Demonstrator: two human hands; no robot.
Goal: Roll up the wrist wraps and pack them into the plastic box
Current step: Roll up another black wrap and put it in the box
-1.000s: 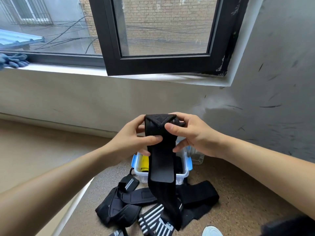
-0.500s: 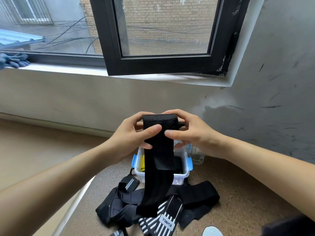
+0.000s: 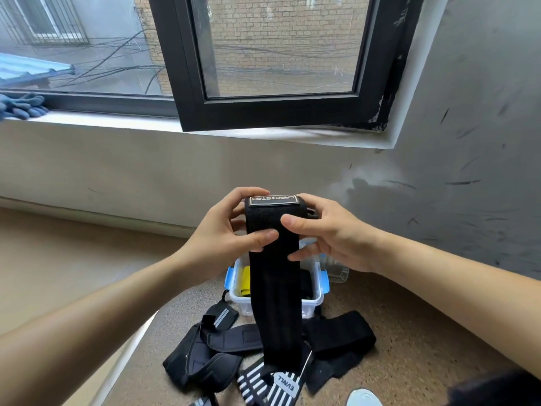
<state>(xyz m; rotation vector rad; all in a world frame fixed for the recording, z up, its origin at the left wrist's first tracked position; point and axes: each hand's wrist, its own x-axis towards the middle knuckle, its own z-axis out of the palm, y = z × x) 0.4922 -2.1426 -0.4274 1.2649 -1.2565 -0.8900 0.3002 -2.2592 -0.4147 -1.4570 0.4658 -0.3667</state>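
My left grip [image 3: 222, 238] and right grip [image 3: 330, 238] both pinch the wrist wrap [image 3: 273, 288] at its rolled top; the tail hangs free above the plastic box [image 3: 311, 307], for tension, I judge.

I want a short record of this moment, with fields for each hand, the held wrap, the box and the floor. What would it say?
left hand: grips the rolled top of the wrap, thumb on its front
right hand: grips the same roll from the other side
wrap: black, top end rolled, label on top, the rest hanging in front of the box
box: on the floor, no lid on it, blue latches, a yellow thing inside
pile: more black wraps on the floor, unrolled, with a striped wrap nearest the camera
sill: blue gloves
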